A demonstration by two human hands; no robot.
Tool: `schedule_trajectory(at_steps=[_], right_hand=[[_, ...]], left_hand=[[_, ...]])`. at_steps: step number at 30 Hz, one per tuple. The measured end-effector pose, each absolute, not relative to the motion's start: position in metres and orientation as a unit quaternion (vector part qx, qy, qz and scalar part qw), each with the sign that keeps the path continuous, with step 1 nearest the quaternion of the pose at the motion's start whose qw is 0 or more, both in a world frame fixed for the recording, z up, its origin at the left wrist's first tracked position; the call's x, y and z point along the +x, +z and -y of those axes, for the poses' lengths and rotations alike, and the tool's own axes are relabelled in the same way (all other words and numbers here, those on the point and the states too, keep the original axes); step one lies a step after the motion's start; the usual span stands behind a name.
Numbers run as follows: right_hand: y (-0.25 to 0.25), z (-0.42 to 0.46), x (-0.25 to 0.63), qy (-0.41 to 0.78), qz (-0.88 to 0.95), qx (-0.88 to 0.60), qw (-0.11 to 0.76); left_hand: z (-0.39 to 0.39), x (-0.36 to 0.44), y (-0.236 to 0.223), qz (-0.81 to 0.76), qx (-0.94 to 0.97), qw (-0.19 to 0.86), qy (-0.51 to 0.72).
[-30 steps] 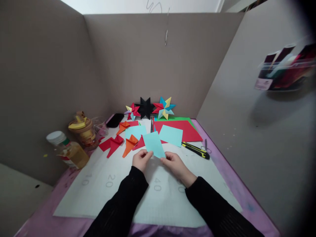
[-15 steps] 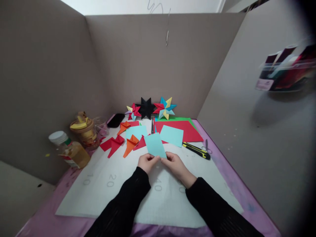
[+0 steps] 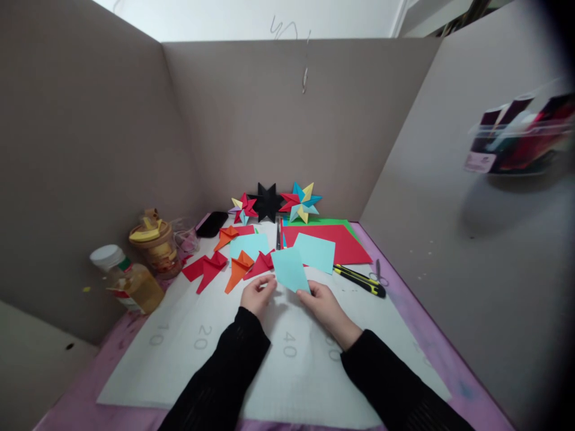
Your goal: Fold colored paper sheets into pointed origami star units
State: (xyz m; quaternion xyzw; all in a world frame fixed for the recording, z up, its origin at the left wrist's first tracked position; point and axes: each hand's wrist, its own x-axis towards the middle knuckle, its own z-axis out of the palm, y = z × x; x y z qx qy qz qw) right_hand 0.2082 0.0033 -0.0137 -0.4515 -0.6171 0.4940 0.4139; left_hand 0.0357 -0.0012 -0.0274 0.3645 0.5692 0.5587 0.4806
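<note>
A light blue sheet of paper [image 3: 291, 269] is pinched at its lower right corner by my right hand [image 3: 321, 302]. Just left of this sheet, my left hand [image 3: 257, 296] hovers apart from it, fingers loosely curled, with a small gap between thumb and forefinger and nothing visible in them. Beyond the hands lie two more light blue sheets, one on the right [image 3: 315, 251] and one on the left [image 3: 249, 245]. Folded paper pieces in orange [image 3: 240, 269] and red [image 3: 211, 267] rest near my left hand.
Paper stars [image 3: 268, 202] stand against the back panel. Red card [image 3: 345, 245], a yellow-black utility knife [image 3: 362, 281] and scissors [image 3: 378, 274] are on the right. At left are a phone [image 3: 212, 224], a cup [image 3: 157, 245] and a glue bottle [image 3: 130, 284]. Panels enclose three sides.
My left hand has let go of the light blue sheet and shifted left. The sheet, in my right hand, has moved slightly right. The view has tilted up a little.
</note>
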Motion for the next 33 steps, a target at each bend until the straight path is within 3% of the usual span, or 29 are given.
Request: schedule_trajectory(at_steps=[4, 19, 23, 27, 33], right_hand=[[-0.014, -0.001, 0.206, 0.514, 0.627, -0.422, 0.405], [-0.015, -0.008, 0.218, 0.523, 0.582, -0.471, 0.407], [-0.011, -0.008, 0.217, 0.523, 0.58, -0.448, 0.436], [-0.01, -0.001, 0.208, 0.52, 0.627, -0.426, 0.394], [-0.012, -0.002, 0.21, 0.497, 0.614, -0.465, 0.399]], left_hand=[[0.004, 0.05, -0.035, -0.57, 0.394, 0.496, 0.524], [0.002, 0.023, -0.018, -0.616, 0.328, 0.413, 0.585], [0.005, 0.028, -0.015, -0.606, 0.359, 0.434, 0.563], [0.009, 0.039, -0.014, -0.579, 0.383, 0.474, 0.542], [0.001, 0.023, -0.011, -0.568, 0.327, 0.473, 0.589]])
